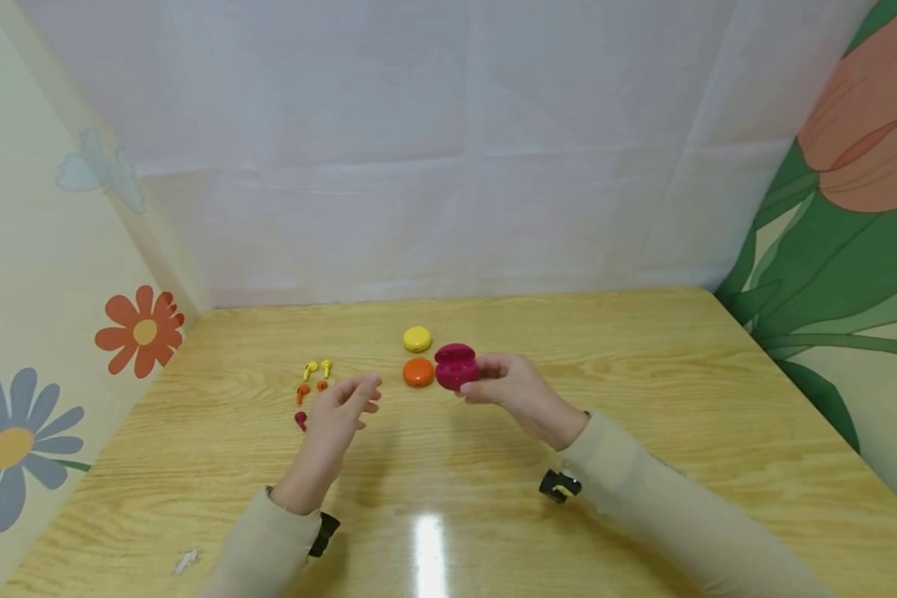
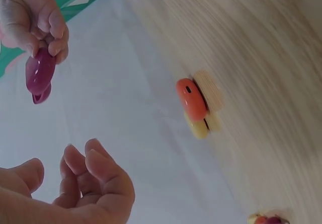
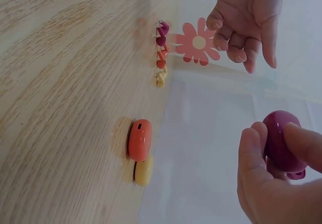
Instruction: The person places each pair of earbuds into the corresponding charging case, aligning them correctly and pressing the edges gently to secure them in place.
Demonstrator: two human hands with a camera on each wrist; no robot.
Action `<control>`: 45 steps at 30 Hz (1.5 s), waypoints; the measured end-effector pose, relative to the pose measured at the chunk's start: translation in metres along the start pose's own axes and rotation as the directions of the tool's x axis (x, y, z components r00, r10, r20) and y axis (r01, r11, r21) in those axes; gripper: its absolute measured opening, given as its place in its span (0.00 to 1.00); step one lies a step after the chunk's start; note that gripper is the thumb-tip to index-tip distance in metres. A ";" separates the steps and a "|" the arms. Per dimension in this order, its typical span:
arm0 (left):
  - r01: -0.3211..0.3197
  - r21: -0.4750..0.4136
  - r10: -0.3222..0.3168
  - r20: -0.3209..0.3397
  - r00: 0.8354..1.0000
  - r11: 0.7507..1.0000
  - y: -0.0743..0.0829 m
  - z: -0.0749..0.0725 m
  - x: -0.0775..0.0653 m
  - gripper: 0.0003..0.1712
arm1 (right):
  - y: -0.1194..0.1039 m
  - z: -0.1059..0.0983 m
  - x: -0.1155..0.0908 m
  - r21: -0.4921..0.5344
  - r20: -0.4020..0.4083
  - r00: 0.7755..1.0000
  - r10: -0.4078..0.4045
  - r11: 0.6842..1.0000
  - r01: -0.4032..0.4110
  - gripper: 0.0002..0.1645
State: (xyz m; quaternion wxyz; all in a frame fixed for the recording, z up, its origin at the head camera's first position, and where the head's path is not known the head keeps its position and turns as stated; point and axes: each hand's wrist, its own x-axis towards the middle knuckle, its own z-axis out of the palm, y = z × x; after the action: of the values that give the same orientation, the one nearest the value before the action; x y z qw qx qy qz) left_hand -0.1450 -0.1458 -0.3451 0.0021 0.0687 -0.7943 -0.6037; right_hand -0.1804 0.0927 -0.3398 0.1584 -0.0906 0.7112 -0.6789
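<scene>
Raised over the table, my right hand (image 1: 519, 394) pinches a magenta earbud case (image 1: 456, 368), whose lid stands up in the head view. My left hand (image 1: 338, 419) is held in the air to its left, fingers loosely bent and nothing between them. Just left of the magenta case, an orange earbud case (image 1: 419, 372) lies closed on the table, with a yellow earbud case (image 1: 417, 339) behind it. Beyond the left hand are yellow earbuds (image 1: 326, 366), orange earbuds (image 1: 302, 393) and magenta earbuds (image 3: 161, 40); the left hand partly hides the magenta ones in the head view.
The wooden table (image 1: 628, 349) meets a white cloth backdrop (image 1: 448, 166) at its far edge. Flower-painted panels stand on both sides. A small whitish mark (image 1: 185, 562) shows near the table's front left. Black cameras (image 1: 560, 486) are strapped at the wrists.
</scene>
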 end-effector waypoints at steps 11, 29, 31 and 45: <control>0.008 0.044 -0.008 0.000 1.000 0.999 -0.004 -0.019 0.000 0.26 | 0.002 -0.002 -0.001 0.006 -0.018 1.000 0.017 1.000 -0.017 0.17; 0.087 0.080 -0.086 -0.010 0.996 0.993 -0.005 -0.050 0.006 0.26 | -0.003 -0.001 0.000 0.009 -0.035 0.998 0.051 0.999 -0.051 0.16; 0.089 0.087 -0.088 -0.007 0.996 0.992 -0.005 -0.052 0.007 0.27 | -0.003 -0.002 0.000 0.010 -0.033 0.998 0.052 0.999 -0.052 0.16; 0.121 0.150 -0.123 0.005 0.992 0.981 -0.013 -0.074 0.011 0.31 | -0.001 -0.004 0.001 0.009 -0.032 0.998 0.046 0.999 -0.046 0.17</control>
State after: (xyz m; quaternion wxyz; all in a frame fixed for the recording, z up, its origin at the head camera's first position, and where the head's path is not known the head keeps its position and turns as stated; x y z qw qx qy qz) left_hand -0.1476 -0.2215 -0.3386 -0.0456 0.1132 -0.8315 -0.5420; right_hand -0.1828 0.0960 -0.3389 0.1630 -0.0627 0.7127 -0.6794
